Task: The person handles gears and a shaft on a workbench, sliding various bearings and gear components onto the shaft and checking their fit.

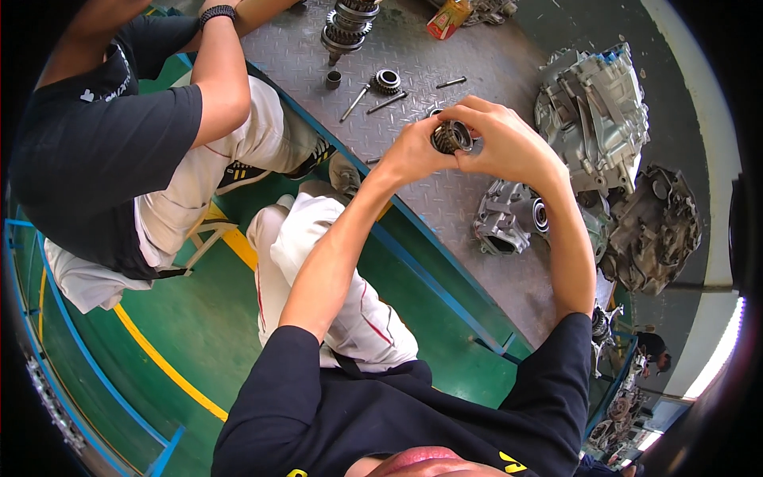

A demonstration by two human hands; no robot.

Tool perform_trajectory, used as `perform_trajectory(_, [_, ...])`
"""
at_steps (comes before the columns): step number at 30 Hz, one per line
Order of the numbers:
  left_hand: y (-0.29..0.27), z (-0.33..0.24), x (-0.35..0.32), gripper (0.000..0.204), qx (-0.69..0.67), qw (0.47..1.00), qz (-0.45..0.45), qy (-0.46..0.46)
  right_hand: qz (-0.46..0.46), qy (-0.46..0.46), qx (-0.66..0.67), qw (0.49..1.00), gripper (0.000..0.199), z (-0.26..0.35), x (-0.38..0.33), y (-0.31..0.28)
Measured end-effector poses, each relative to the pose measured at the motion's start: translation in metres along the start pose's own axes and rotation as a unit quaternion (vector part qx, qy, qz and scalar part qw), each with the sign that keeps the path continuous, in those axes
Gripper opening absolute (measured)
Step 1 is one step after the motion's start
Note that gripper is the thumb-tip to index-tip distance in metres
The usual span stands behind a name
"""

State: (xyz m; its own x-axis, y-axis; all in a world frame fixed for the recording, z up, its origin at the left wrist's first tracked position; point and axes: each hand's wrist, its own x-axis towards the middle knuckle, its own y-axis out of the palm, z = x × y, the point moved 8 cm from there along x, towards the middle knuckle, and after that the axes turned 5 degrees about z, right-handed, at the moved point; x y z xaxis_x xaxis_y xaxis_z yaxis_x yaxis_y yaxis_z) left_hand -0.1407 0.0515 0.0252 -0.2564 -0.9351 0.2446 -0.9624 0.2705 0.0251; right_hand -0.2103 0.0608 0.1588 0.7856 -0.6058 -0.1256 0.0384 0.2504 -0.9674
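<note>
Between my two hands, above the metal workbench [445, 199], is a toothed metal gear [451, 138] with a round hole facing me. My left hand [417, 151] grips it from the left, thumb along its near side. From the right, my right hand [509, 139] curls round it, fingers over the top and thumb at the lower edge. Part of another metal ring shows behind the fingers. Just beyond my left hand lie a smaller gear [387, 80], a bolt [387, 102], a second bolt [355, 102] and a small dark sleeve [333, 79].
A shaft with stacked gears [350, 28] stands at the far side. To the right sit a large gearbox housing [592, 119], a smaller casting [505, 216] and a dark casing [656, 226]. A co-worker [111, 143] sits at left. Beyond is a red-yellow carton [449, 18].
</note>
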Motion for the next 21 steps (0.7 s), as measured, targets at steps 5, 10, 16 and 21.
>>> perform_trajectory(5, [0.0028, 0.0010, 0.0024, 0.047, 0.004, 1.000, -0.010, -0.002, 0.013, 0.002, -0.031, 0.999, 0.050, 0.0039, -0.0010, 0.0017])
perform_trajectory(10, [0.0028, 0.0021, 0.0027, 0.044, 0.007, 1.000, -0.010, -0.003, -0.001, 0.015, -0.030, 0.999, 0.049, 0.0063, -0.0033, 0.0045])
perform_trajectory(16, [0.0034, -0.0012, 0.0013, 0.043, -0.007, 1.000, 0.001, -0.015, -0.012, 0.012, -0.045, 0.999, 0.049, 0.0083, -0.0054, 0.0072])
perform_trajectory(21, [0.0057, -0.0007, 0.0018, 0.041, -0.023, 0.999, 0.020, -0.014, 0.000, 0.003, -0.067, 0.998, 0.048, 0.0105, -0.0073, 0.0095])
